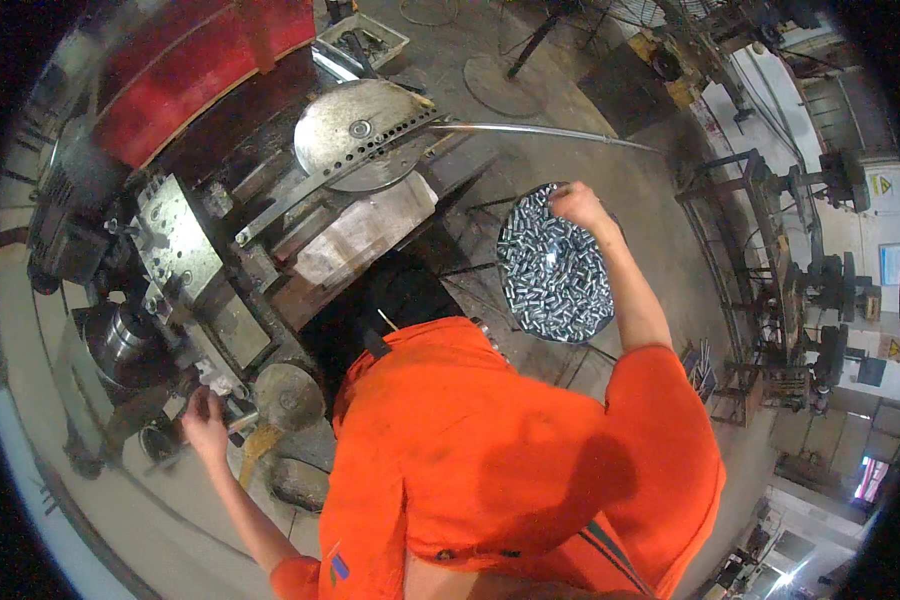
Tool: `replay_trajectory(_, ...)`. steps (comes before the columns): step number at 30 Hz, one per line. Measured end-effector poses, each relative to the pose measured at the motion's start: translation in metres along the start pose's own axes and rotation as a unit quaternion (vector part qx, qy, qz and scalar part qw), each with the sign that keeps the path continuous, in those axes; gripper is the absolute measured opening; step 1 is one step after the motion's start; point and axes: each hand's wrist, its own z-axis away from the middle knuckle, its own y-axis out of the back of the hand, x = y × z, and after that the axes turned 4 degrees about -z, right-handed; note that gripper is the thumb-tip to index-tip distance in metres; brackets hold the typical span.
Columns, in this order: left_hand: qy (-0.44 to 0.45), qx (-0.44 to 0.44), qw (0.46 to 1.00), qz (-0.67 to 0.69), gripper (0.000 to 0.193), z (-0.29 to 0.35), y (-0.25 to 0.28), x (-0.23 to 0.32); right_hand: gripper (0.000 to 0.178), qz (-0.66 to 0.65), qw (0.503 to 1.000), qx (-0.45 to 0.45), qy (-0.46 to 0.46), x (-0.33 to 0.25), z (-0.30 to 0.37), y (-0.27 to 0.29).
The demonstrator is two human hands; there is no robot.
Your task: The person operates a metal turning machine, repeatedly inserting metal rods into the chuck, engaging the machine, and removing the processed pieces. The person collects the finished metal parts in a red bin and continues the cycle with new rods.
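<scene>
Head view shows right hand near basin rim.

Open room above metal pieces, rod beyond

metal pieces: silver | shirt: bright orange | panel: red | disc: grey | warning triangle: yellow

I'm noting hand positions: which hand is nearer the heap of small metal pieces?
Right. The right hand is at the far edge of the heap of small metal pieces; the left hand is well away, off to its left.
</scene>
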Motion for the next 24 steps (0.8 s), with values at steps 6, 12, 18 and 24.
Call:
replay_trajectory(6,0.005,0.019,0.998,-0.058,0.026,0.008,0.004,0.014,0.029,0.21,0.972,-0.097,-0.047,0.03,0.003,-0.044)
replay_trajectory(12,-0.003,0.067,0.995,-0.08,0.028,0.01,0.001,0.012,0.04,0.348,0.923,-0.162,0.027,0.038,0.0,-0.058)
replay_trajectory(18,0.023,0.062,0.994,-0.081,0.028,0.007,0.001,0.007,0.041,0.31,0.931,-0.192,-0.032,0.037,-0.003,-0.062)
replay_trajectory(24,0.026,0.065,0.993,-0.091,0.027,0.008,0.002,0.014,0.036,0.24,0.958,-0.151,-0.05,0.031,0.0,-0.056)
